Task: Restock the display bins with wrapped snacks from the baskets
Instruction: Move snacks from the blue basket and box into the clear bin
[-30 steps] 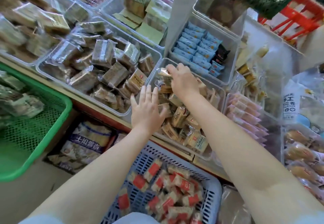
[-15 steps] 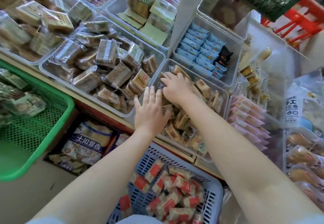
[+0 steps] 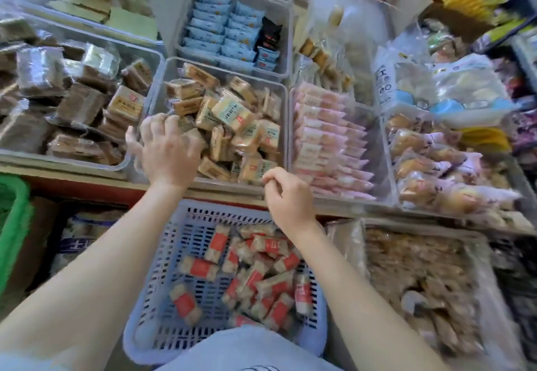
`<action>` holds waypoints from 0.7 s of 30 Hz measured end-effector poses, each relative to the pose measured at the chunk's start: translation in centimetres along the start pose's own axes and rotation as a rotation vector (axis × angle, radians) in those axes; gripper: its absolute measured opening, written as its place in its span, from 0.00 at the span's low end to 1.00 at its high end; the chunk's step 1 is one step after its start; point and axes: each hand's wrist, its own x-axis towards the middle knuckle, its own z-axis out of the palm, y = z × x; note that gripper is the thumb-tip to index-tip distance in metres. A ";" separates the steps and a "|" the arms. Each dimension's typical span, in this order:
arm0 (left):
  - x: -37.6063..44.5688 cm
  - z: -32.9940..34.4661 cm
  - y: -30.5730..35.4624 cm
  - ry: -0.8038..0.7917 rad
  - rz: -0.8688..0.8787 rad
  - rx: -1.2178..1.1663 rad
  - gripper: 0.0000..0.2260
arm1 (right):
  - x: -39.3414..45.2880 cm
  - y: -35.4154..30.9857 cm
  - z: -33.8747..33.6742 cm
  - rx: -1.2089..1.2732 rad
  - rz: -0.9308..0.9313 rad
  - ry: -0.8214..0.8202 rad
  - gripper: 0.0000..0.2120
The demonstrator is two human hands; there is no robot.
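A clear display bin (image 3: pixel 286 129) on the shelf holds a heap of tan wrapped snacks (image 3: pixel 232 114). My left hand (image 3: pixel 168 149) lies on the snacks at the bin's front left corner, fingers bent and spread, gripping nothing I can make out. My right hand (image 3: pixel 287 196) hovers at the bin's front edge with loosely curled, empty fingers. Below both hands sits a blue slotted basket (image 3: pixel 174 225), with several red-labelled wrapped snacks (image 3: pixel 200 267) in it.
Neighbouring clear bins hold brown cakes (image 3: pixel 72 103) to the left, pink packets (image 3: pixel 325 144) to the right and blue packets (image 3: pixel 220 30) behind. A green basket (image 3: pixel 14 225) stands at the far left. A large clear bag of snacks (image 3: pixel 421 283) sits at the lower right.
My right hand has pulled back from deep in the tan-snack bin to its front edge. My left hand moved forward onto the snacks. The view has swung right.
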 end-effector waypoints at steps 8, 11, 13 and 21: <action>-16.3 2.2 17.0 -0.748 0.398 -0.218 0.09 | -15.2 10.1 -6.5 0.080 0.571 0.005 0.10; -22.6 4.8 20.0 -1.006 0.327 -0.205 0.12 | -19.9 14.0 -9.6 0.047 0.623 0.087 0.08; -26.4 6.4 21.6 -1.078 0.271 -0.184 0.14 | -23.3 17.0 -11.5 0.030 0.658 0.087 0.08; -37.0 10.0 25.8 -1.110 -0.136 -0.043 0.35 | -33.4 25.0 -16.1 0.029 0.633 -0.248 0.24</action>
